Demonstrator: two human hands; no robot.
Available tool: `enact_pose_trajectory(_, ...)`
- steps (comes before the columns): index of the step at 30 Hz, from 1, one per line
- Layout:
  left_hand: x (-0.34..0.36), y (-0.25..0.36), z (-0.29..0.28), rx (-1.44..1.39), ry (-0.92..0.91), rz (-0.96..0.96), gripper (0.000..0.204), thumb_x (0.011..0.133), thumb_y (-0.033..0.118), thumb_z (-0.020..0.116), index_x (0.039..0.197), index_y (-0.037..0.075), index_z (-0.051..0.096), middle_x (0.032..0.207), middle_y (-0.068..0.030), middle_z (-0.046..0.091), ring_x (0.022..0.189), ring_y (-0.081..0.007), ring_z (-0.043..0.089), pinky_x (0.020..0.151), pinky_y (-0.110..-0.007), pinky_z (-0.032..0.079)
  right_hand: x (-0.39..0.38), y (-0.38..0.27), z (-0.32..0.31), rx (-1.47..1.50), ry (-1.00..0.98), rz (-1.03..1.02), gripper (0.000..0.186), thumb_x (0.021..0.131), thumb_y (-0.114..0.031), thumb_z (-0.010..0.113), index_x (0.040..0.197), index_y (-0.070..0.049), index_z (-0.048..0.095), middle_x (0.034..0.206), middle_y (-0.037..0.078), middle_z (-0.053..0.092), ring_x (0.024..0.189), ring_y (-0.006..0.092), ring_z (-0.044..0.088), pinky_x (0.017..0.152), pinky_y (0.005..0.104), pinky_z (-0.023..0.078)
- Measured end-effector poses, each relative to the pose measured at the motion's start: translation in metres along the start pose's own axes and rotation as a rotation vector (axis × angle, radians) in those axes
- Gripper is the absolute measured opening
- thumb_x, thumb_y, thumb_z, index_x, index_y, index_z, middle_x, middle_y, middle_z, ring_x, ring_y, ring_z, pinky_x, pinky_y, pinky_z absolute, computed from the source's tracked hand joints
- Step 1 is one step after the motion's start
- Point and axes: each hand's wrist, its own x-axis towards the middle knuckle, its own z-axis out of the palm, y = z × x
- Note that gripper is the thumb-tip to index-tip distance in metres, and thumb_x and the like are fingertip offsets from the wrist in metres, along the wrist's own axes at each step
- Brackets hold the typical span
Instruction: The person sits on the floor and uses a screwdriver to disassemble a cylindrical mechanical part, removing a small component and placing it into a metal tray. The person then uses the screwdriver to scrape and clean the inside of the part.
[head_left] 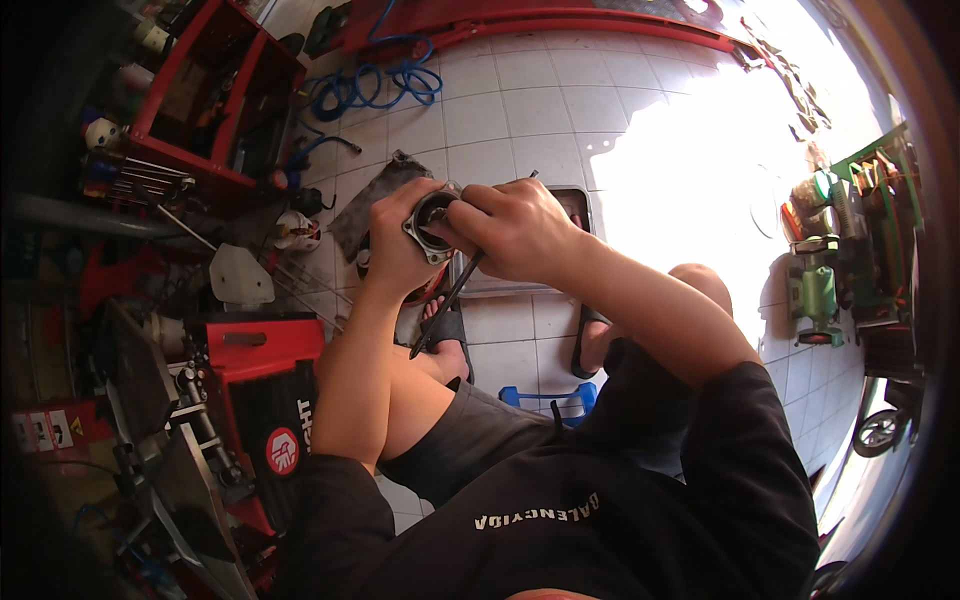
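Observation:
A round metal housing [411, 227] with a flanged rim and bolt ears is gripped in my left hand [392, 232], its dark opening facing up. My right hand [520, 228] is closed around a long, thin dark rod [452, 300]. One end of the rod slants down toward my left knee; the other shows just beyond my knuckles. The right fingertips reach the mouth of the housing, and they hide part of the inside. Below both hands, on the floor, lies a shallow grey tray [515, 289], mostly covered by my hands and arms.
A dark cloth [362, 208] lies on the tiles past my left hand. Coiled blue hose [375, 88] and a red tool cart [215, 110] are at the far left. A red case [258, 345] stands near my left arm, a green jack [818, 290] at the right. A blue stool [575, 402] shows beneath me.

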Motion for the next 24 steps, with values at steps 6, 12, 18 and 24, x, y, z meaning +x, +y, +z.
enact_pose_trajectory(6, 0.0, 0.002, 0.011, 0.222, 0.304, 0.124, 0.037, 0.062, 0.004, 0.078, 0.096, 0.0, 0.064, 0.084, -0.0143, 0.065, 0.073, -0.0331, 0.065, 0.067, -0.036, 0.052, 0.002, -0.011, 0.014, 0.041, 0.101, 0.228, 0.024, 0.089, -0.017, 0.071, 0.078, -0.005, 0.053, 0.067, 0.007, 0.054, 0.05, 0.0281, 0.057, 0.044, 0.0392, 0.045)
enact_pose_trajectory(12, -0.002, -0.005, -0.013, -0.02, -0.061, -0.016, 0.039, 0.061, 0.005, 0.081, 0.096, 0.001, 0.066, 0.08, -0.0127, 0.067, 0.071, -0.0286, 0.066, 0.066, -0.035, 0.052, 0.006, -0.004, 0.002, -0.045, -0.127, -0.005, 0.022, 0.073, -0.021, 0.071, 0.088, -0.007, 0.061, 0.081, 0.007, 0.064, 0.06, 0.026, 0.066, 0.048, 0.039, 0.051)
enact_pose_trajectory(18, -0.004, 0.004, -0.024, -0.118, -0.284, -0.141, 0.038, 0.062, 0.004, 0.083, 0.097, 0.001, 0.067, 0.079, -0.0104, 0.067, 0.071, -0.0152, 0.064, 0.064, -0.032, 0.05, 0.005, -0.002, -0.008, -0.045, -0.238, -0.06, 0.023, 0.072, -0.023, 0.071, 0.088, -0.008, 0.064, 0.083, 0.006, 0.065, 0.062, 0.0249, 0.067, 0.049, 0.0372, 0.051)
enact_pose_trajectory(24, -0.004, 0.009, -0.024, -0.1, -0.21, -0.038, 0.039, 0.062, 0.003, 0.082, 0.098, 0.001, 0.066, 0.079, -0.0084, 0.066, 0.071, -0.0131, 0.062, 0.065, -0.031, 0.05, 0.013, -0.003, -0.014, -0.031, -0.196, -0.069, 0.027, 0.072, -0.027, 0.073, 0.087, -0.007, 0.064, 0.08, 0.006, 0.065, 0.061, 0.0252, 0.067, 0.05, 0.0375, 0.05)
